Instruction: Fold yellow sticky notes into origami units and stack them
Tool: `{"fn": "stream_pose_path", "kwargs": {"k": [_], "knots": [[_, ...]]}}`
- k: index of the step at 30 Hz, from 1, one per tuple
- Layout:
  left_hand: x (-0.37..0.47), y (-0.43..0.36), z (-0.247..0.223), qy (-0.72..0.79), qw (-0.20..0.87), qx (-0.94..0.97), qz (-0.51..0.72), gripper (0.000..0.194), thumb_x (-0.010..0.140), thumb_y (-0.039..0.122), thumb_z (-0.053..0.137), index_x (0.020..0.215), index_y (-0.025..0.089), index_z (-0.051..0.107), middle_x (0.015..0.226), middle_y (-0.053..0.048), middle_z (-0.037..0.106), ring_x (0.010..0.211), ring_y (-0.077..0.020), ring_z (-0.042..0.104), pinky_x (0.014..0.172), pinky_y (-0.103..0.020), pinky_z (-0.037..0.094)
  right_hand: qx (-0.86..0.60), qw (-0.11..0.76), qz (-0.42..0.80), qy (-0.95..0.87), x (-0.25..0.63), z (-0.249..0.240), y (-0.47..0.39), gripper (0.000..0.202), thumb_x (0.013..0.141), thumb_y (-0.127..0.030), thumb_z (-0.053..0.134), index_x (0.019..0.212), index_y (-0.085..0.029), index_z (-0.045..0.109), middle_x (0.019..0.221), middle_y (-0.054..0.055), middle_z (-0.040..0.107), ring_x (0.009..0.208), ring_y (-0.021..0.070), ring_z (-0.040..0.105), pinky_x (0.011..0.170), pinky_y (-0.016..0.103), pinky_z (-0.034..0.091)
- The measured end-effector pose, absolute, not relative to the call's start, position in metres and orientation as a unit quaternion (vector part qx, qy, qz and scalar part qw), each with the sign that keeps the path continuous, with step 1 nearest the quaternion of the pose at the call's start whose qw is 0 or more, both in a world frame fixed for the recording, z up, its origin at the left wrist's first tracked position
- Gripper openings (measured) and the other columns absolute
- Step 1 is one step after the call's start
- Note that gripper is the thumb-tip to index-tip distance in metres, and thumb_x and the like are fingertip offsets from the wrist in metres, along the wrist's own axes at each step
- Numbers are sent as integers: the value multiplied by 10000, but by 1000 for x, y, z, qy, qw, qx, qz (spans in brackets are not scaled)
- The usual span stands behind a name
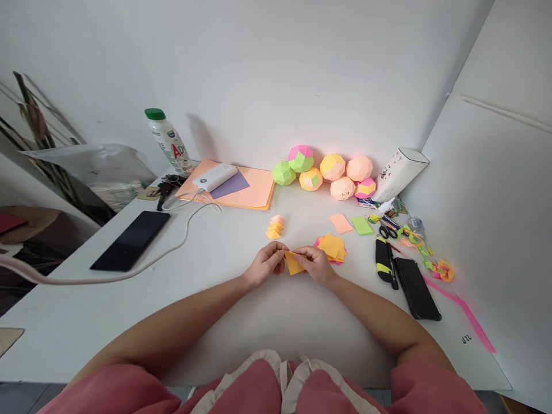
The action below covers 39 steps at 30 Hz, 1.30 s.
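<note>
A small orange paper square [294,264] is held between my two hands above the white table. My left hand [266,263] pinches its left edge between thumb and fingers. At the upper right of the sheet, my right hand [317,264] is closed on it too, thumb on top. Just beyond my right hand lies a pile of orange squares [332,246] with pink ones showing beneath. Beyond my left hand stands a short row of folded orange and peach paper pieces [275,227].
Paper balls [332,167] sit against the wall. Peach slips [340,223] and green slips [361,225] lie right of centre. Scissors [387,232], a black case [416,287] and paper scraps crowd the right side. A phone [130,241], cable, power bank [215,177] and bottle [170,144] occupy the left.
</note>
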<state>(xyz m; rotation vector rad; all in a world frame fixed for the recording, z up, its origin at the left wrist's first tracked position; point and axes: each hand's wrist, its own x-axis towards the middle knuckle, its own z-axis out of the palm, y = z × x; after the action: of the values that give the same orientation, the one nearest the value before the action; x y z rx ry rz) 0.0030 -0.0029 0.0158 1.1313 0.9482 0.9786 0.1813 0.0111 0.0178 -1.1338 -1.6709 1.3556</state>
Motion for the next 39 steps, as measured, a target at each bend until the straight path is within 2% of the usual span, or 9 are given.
{"fn": "stream_pose_path", "kwargs": {"k": [10, 20, 25, 39], "knots": [[6, -2, 16, 440, 605, 527, 403, 201, 789, 372, 531, 797, 188, 452, 476, 76, 426, 424, -70, 396, 434, -192, 301, -431, 346, 506, -663, 181, 16, 12, 279, 803, -411, 554, 897, -176, 673, 831, 35, 651, 730, 140, 565, 635, 262, 451], [6, -4, 18, 457, 598, 533, 387, 232, 755, 387, 571, 816, 180, 488, 594, 48, 473, 471, -72, 445, 451, -198, 337, -421, 327, 516, -671, 181, 18, 11, 296, 799, -426, 548, 908, -178, 669, 849, 46, 670, 743, 157, 584, 638, 281, 470], [7, -4, 18, 459, 590, 545, 379, 186, 763, 345, 550, 786, 171, 490, 656, 32, 490, 490, -64, 442, 451, -193, 338, -429, 325, 517, -666, 181, 18, 11, 274, 791, -413, 562, 883, -177, 664, 825, 38, 665, 712, 144, 582, 618, 266, 464], [6, -4, 22, 459, 614, 511, 389, 205, 744, 353, 573, 778, 171, 485, 644, 36, 477, 489, -68, 457, 462, -202, 354, -431, 326, 521, -661, 180, 20, 10, 283, 793, -418, 559, 882, -172, 667, 817, 42, 654, 713, 145, 572, 613, 267, 462]]}}
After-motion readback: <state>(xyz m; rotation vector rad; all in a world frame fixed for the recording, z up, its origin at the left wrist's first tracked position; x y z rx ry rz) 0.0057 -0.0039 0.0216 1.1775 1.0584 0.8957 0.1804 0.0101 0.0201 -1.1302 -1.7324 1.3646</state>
